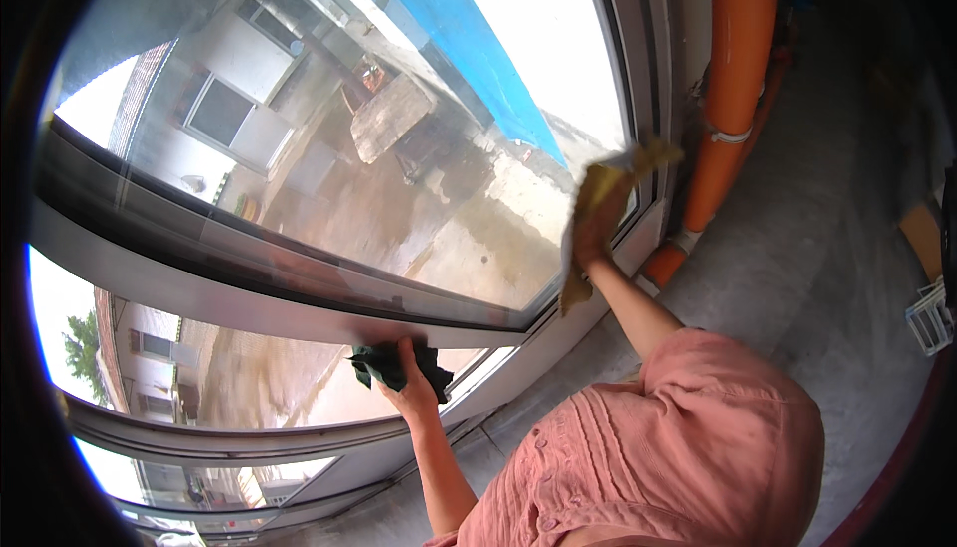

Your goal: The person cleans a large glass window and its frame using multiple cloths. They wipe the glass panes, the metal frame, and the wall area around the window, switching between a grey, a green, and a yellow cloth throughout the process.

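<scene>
Dark-green cloth [377, 365], seven o'clock, bunched in the partly closed left hand [409, 388], by the pale window frame [289, 321]; yellow-brown cloth [606, 184], blurred, between two and three o'clock, held in the right hand [592, 236], finger spread mostly hidden; orange pipe [738, 79], two o'clock

There are two hands [411, 388] [590, 241] and two cloths [382, 364] [604, 191].
</scene>
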The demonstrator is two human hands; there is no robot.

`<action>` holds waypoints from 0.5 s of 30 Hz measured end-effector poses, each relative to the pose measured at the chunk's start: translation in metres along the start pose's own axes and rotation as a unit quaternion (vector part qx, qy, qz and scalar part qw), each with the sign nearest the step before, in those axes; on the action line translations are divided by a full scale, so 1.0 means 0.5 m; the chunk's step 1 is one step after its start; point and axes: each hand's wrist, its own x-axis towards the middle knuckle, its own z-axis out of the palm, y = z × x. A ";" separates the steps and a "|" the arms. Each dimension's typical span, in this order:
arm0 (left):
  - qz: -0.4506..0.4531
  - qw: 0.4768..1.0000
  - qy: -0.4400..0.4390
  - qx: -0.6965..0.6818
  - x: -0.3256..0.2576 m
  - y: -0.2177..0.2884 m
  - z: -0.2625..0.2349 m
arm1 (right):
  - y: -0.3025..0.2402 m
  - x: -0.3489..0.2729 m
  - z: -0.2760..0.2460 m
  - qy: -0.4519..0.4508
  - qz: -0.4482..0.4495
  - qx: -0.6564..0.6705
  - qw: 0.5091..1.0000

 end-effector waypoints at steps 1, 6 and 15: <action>-0.001 1.000 -0.003 -0.004 0.001 -0.008 0.000 | 0.041 0.000 -0.048 0.030 0.006 -0.100 0.995; 0.005 0.999 -0.024 0.022 0.007 -0.042 -0.021 | 0.066 -0.013 -0.026 -0.089 -0.306 -0.559 0.766; -0.017 0.999 -0.027 0.003 -0.002 -0.038 -0.018 | -0.110 -0.362 0.389 -0.417 -0.647 -0.403 0.496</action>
